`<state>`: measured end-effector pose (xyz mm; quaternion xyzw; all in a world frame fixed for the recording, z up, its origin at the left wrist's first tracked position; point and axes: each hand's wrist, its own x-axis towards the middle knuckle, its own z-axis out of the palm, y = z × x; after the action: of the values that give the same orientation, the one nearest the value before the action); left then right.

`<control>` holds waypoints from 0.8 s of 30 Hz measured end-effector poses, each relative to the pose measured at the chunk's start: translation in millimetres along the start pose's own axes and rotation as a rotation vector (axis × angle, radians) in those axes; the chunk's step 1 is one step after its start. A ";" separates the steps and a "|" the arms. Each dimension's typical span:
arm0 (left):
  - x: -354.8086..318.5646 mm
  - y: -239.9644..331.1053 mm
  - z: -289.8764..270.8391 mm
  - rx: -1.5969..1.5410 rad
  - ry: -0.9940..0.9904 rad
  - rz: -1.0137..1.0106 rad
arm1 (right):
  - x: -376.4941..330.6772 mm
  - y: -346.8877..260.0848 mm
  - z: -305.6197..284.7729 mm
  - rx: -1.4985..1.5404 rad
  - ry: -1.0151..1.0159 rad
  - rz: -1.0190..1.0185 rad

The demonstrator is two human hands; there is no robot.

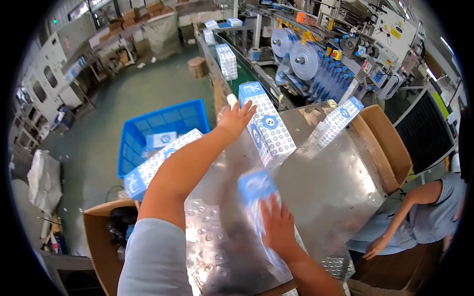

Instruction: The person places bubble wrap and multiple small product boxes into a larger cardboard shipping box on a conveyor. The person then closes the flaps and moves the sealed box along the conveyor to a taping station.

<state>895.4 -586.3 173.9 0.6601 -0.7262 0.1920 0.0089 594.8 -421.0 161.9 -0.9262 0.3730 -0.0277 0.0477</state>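
Note:
My left hand (237,120) has its fingers spread against the left side and upper edge of a long white-and-blue patterned carton (277,129) on the metal table. Nearer to me, my right hand (277,228) lies over a similar long carton (257,190) that is smeared by motion. The fingers of that hand are stretched along the carton, and part of its body is hidden beneath the hand. To the left of my left forearm, another patterned carton (138,178) rests slanting across the near edge of a blue plastic crate (200,116).
A patterned carton (340,121) stands by an open cardboard box (390,143) at right. Clear blister sheets (201,241) lie on the metal table (340,197). A conveyor with another carton (226,61) runs behind, beside a machine with film reels (303,60). A co-worker's arm (405,212) is at right.

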 end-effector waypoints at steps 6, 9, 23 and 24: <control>82.9 87.1 6.0 -0.201 -0.201 0.428 | -114.3 0.1 -31.4 -0.075 -0.147 0.250; 71.1 128.9 -2.8 -0.537 -0.170 0.323 | -132.0 1.6 -26.0 -0.018 -0.077 0.450; -85.6 160.5 -53.4 -1.921 -0.841 -0.769 | -269.0 54.1 -75.6 0.828 0.738 0.451; -105.3 177.3 -73.4 -2.078 -0.826 -0.881 | -298.9 56.6 -79.0 1.044 0.844 0.500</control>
<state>720.8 -454.6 166.5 0.5407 -0.1941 -0.7309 0.3684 333.7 -259.6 229.6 -0.5795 0.4989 -0.5468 0.3410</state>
